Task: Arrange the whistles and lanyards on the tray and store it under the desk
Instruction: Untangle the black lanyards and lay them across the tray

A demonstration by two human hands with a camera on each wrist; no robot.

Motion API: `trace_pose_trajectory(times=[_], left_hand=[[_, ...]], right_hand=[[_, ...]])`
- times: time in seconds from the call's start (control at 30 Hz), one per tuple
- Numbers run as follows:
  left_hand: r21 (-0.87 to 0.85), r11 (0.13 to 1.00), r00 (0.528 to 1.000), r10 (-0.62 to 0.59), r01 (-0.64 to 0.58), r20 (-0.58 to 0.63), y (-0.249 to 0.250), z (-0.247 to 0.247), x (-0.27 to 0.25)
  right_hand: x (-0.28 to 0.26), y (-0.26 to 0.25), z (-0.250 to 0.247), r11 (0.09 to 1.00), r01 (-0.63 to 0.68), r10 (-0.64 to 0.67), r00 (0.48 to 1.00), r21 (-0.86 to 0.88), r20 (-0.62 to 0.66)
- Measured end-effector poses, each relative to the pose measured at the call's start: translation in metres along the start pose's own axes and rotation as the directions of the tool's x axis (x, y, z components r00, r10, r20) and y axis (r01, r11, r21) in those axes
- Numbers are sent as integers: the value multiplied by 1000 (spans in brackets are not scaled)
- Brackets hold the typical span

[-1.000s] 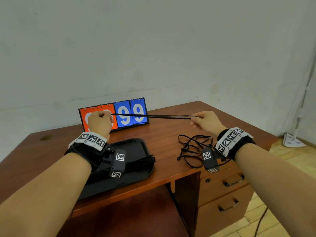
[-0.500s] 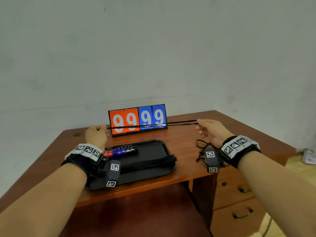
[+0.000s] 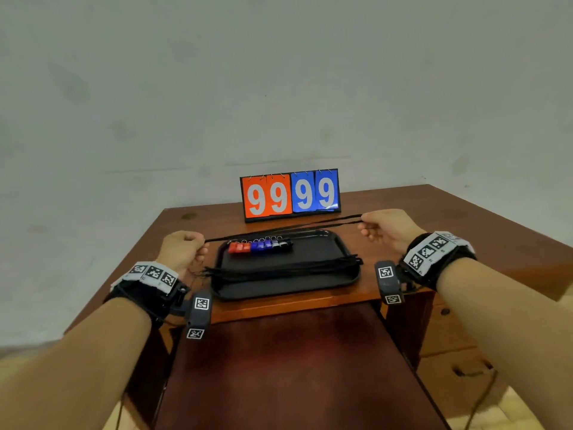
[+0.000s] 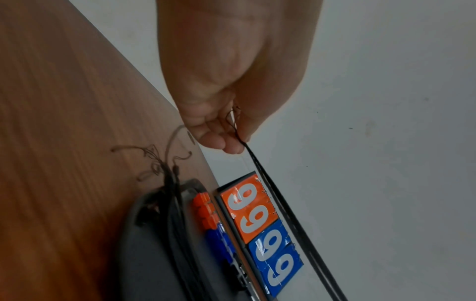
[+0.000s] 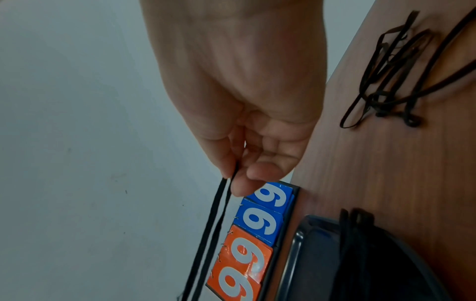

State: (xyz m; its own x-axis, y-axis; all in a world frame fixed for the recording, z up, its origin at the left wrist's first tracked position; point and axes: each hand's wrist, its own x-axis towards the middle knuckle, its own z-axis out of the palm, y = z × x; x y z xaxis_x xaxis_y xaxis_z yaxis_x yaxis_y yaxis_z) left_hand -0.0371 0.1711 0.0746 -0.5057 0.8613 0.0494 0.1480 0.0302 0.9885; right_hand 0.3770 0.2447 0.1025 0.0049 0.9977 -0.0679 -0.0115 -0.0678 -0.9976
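Observation:
A black lanyard (image 3: 283, 228) is stretched taut above the black tray (image 3: 328, 282). My left hand (image 3: 186, 250) pinches its left end (image 4: 240, 140), and my right hand (image 3: 386, 229) pinches its right end (image 5: 231, 177). On the tray, a row of red, blue and black whistles (image 3: 259, 246) lies along the far side. A bundle of straightened black lanyards (image 3: 283, 268) lies across the tray's near half, its ends hanging over both rims. A tangle of loose lanyards (image 5: 401, 67) lies on the desk to the right, seen in the right wrist view.
A flip scoreboard (image 3: 290, 195) showing 99 99 stands behind the tray against the wall. The wooden desk (image 3: 465, 218) has drawers (image 3: 459, 370) at the lower right and an open knee space in front of me.
The view has swung right and down, so the tray now sits centred. Both hands have carried the stretched lanyard from over the scoreboard toward the tray and lowered it.

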Motion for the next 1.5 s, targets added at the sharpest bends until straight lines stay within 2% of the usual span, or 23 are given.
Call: trace_pose_trajectory(times=[0.13,0.3,0.5,0.6,0.73,0.9,1.07,1.23,1.5], left_hand=[[90,994,998,61,-61,4,-6,-16,-9],[379,906,981,190,-188,35,-11,-28,-12],[610,745,962,202,-272,183,-11,-30,-7],[669,670,947,207,-321,246,-12,-24,-6],[741,570,934,190,-355,302,-13,-14,-6],[816,488,950,111,-309,293,-17,-7,-5],[881,361,952,91,-304,292,-22,-2,-11],[894,332,954,88,-301,288,-26,0,-9],[898,338,960,98,-280,263,-30,2,-9]], right_hand=[[-2,11,13,1000,-14,14,1000,-1,12],[-2,21,20,1000,-4,4,1000,18,-26],[9,43,14,974,51,-66,996,-222,-61],[14,52,7,918,99,-132,989,-384,-60],[20,57,0,781,180,-224,975,-598,1],[28,63,1,674,205,-223,972,-710,70],[27,64,3,640,211,-229,970,-739,79],[25,68,3,612,224,-229,968,-758,102],[23,69,4,632,214,-201,973,-745,110]])
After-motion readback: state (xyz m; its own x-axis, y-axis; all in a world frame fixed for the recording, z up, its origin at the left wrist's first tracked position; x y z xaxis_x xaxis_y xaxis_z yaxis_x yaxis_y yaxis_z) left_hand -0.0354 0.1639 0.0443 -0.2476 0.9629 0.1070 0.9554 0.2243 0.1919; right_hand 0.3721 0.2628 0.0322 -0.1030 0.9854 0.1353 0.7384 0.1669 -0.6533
